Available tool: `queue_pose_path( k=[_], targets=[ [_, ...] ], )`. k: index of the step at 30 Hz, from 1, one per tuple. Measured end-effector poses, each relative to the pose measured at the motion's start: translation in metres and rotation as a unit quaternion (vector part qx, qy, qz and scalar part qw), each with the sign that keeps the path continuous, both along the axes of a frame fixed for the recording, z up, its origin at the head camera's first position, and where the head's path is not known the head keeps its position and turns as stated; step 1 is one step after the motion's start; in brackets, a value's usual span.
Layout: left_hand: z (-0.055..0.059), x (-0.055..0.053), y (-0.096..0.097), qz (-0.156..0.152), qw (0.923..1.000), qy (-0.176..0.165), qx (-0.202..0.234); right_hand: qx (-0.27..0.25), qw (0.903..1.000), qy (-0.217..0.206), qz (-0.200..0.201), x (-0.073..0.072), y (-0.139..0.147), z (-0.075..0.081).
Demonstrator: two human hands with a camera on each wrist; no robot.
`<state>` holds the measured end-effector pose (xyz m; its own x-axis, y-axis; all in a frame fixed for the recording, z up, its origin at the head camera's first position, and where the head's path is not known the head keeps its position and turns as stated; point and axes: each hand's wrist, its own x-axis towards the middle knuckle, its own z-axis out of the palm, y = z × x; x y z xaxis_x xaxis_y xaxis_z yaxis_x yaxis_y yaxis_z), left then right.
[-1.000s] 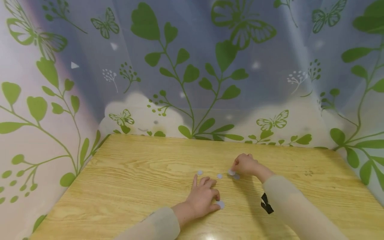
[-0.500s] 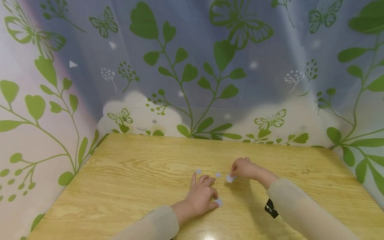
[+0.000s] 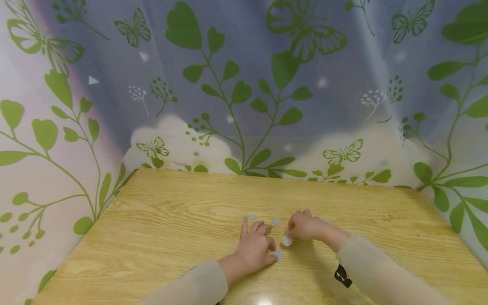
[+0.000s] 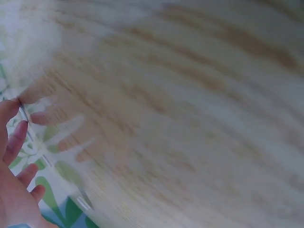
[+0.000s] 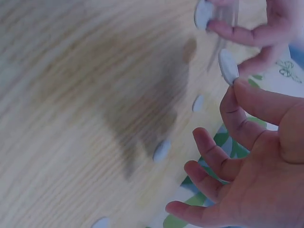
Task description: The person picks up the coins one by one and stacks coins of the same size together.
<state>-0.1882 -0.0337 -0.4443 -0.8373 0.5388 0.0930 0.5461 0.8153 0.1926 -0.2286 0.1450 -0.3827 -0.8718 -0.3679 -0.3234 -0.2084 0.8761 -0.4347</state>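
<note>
In the head view my right hand [image 3: 304, 226] pinches a small white disc [image 3: 286, 241] between thumb and forefinger; its other fingers spread apart in the right wrist view. Just left of it, my left hand [image 3: 254, 250] holds another white disc [image 3: 277, 255] by the edge with thumb and bent forefinger, close over the table. The two discs come near each other in the right wrist view, the right hand's disc [image 5: 228, 66] below the left hand's disc [image 5: 203, 14]. The left wrist view catches only part of the left hand [image 4: 19, 175], with no disc visible there.
More white discs lie apart on the wood-grain table [image 3: 171, 220]: a far-left disc [image 3: 251, 217], a middle disc [image 3: 276, 221] and one disc [image 3: 327, 221] partly behind the right wrist. A leaf-patterned curtain [image 3: 228, 84] borders the table's back. A black strap [image 3: 343, 276] hangs by the right sleeve.
My right hand has brought its disc toward me and slightly left, closer to the left hand's disc. A disc behind the right wrist has come into sight. The left hand stays nearly in place.
</note>
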Motion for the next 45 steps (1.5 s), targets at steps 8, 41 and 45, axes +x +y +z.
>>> queue_pose_path(
  k=[8,41,45],
  targets=[
    [-0.003,-0.002,0.002,0.007,0.9999,0.007,0.008,0.002,0.9999,0.013,0.009,0.010,-0.010,-0.010],
    [-0.004,-0.004,0.002,0.004,0.9998,0.019,0.000,0.023,0.9982,0.055,0.002,0.021,-0.025,-0.025],
    [-0.005,-0.004,0.002,0.002,0.9998,0.018,0.007,0.025,0.9978,0.061,0.002,0.021,-0.026,-0.027]
  ],
)
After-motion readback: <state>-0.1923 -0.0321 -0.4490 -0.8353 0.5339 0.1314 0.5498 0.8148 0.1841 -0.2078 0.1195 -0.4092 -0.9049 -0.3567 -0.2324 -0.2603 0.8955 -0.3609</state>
